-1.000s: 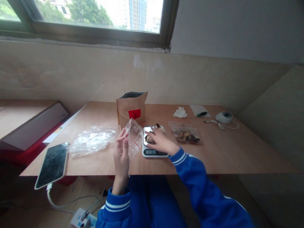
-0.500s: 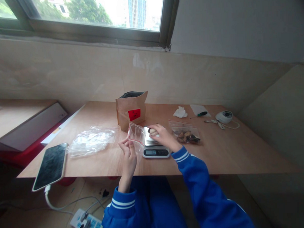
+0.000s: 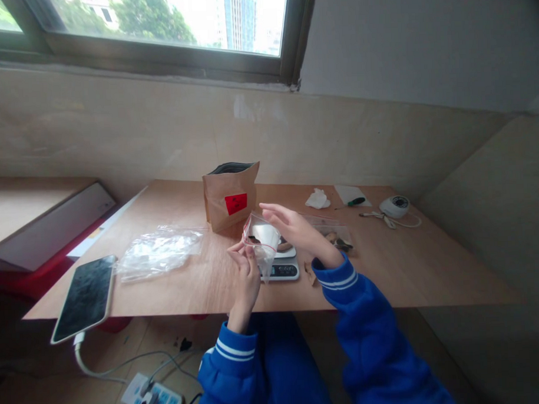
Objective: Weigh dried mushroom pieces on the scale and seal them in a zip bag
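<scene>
Our left hand pinches the zip bag mouth wide above the scale so our right hand, fingers loose, reaches in.

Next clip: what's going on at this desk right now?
A person in blue sleeves sits at a wooden table and holds a small clear zip bag up over a digital scale. The left hand pinches the bag's near edge; the right hand is at its mouth, fingers spread. A brown paper pouch stands open behind, a filled bag of dark pieces lies to the right, a heap of empty clear bags and a phone to the left.
</scene>
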Motion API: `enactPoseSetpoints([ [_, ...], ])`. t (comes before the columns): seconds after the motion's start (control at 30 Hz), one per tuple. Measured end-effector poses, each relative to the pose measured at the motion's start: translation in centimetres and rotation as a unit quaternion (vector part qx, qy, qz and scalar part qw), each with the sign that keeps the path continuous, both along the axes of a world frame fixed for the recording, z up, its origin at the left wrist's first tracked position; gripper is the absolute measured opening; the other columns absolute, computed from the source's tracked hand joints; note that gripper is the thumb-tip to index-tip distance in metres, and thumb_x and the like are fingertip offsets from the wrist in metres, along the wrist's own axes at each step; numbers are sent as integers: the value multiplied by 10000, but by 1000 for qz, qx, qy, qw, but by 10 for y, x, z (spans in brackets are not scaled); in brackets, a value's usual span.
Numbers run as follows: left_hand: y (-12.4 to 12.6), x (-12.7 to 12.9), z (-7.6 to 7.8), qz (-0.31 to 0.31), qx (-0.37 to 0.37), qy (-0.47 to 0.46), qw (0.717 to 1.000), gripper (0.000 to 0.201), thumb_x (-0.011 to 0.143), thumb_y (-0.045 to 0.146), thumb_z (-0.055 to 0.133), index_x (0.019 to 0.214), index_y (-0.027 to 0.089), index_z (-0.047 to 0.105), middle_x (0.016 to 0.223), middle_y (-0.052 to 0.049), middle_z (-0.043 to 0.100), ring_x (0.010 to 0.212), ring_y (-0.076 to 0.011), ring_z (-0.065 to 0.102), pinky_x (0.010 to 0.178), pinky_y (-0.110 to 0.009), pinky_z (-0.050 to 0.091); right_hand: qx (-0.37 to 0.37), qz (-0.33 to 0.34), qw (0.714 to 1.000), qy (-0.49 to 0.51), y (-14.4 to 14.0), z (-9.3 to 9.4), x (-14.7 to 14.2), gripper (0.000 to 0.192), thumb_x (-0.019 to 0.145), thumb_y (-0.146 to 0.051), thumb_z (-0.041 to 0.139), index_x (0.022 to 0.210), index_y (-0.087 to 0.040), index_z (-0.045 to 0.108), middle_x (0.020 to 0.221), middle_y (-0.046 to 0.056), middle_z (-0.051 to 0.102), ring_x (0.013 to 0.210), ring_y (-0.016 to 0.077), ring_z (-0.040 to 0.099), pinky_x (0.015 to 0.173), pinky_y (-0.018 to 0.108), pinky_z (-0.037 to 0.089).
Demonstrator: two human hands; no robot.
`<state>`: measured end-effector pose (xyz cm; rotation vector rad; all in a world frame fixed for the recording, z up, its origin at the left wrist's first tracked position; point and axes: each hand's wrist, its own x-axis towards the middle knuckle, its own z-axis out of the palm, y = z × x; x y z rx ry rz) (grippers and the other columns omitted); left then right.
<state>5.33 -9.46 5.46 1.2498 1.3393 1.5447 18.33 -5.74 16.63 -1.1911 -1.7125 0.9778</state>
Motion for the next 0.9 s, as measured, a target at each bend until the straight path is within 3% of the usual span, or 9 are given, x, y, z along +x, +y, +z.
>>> enactPoseSetpoints([
  [0.07, -2, 0, 3, 1, -3, -14, 1000, 480, 917, 616, 302, 1016, 172, 453, 1034, -123, 568, 963, -195, 637, 884, -365, 506, 58, -2, 998, -7, 2, -3, 14, 418, 959, -469, 414, 1256, -239, 598, 1290, 66, 611, 1204, 207, 568, 1041, 409, 441],
  [0.13, -4, -1, 5, 9, -1, -26, 1000, 485, 917, 616, 311, 1019, 172, 475, 1020, -110, 569, 950, -185, 644, 873, -354, 512, 87, -22, 994, -63, 6, -16, 30, 400, 948, -450, 450, 1266, -253, 590, 1340, 69, 571, 1279, 223, 504, 1098, 443, 372],
  [0.23, -5, -2, 8, 11, -1, -38, 999, 483, 920, 603, 326, 1069, 172, 483, 1034, -112, 570, 955, -181, 646, 874, -351, 511, 52, -6, 973, -225, 13, -51, 48, 585, 803, -435, 681, 1336, -238, 543, 1472, 147, 428, 1409, 323, 318, 1131, 541, 270],
  [0.33, -6, -1, 8, 6, -7, -51, 999, 475, 923, 587, 345, 1121, 169, 452, 1046, -120, 575, 979, -188, 639, 879, -353, 504, 20, 13, 948, -316, 18, -89, 52, 703, 768, -425, 722, 1398, -231, 481, 1557, 190, 254, 1446, 390, 190, 1113, 593, 254],
  [0.43, -7, -1, 7, 0, -17, -59, 998, 443, 937, 554, 350, 1145, 168, 415, 1049, -119, 584, 993, -189, 643, 880, -349, 501, 58, 18, 943, -327, 25, -111, 52, 614, 778, -392, 718, 1336, -207, 543, 1520, 201, 317, 1404, 378, 303, 1099, 558, 305],
  [0.57, -8, 2, 6, 7, -5, -61, 998, 399, 944, 535, 352, 1132, 184, 369, 1090, -135, 583, 1008, -193, 639, 876, -349, 505, 135, 30, 947, -291, 33, -121, 55, 281, 889, -299, 585, 1140, -188, 647, 1312, 159, 524, 1217, 262, 533, 1043, 437, 410],
  [0.77, -10, 6, 11, -3, -22, -64, 998, 433, 941, 551, 340, 1140, 168, 381, 1128, -160, 583, 1042, -189, 632, 914, -348, 490, 203, -19, 929, -309, 34, -128, 51, 177, 913, -200, 494, 944, -170, 665, 1078, 139, 604, 1040, 235, 579, 973, 427, 443],
  [0.9, -12, 6, 12, -5, -29, -66, 997, 479, 929, 578, 342, 1163, 163, 385, 1090, -141, 589, 1017, -183, 641, 916, -355, 489, 188, -60, 940, -280, 28, -116, 46, 185, 903, -201, 479, 908, -193, 664, 981, 103, 618, 957, 223, 594, 927, 391, 463],
])
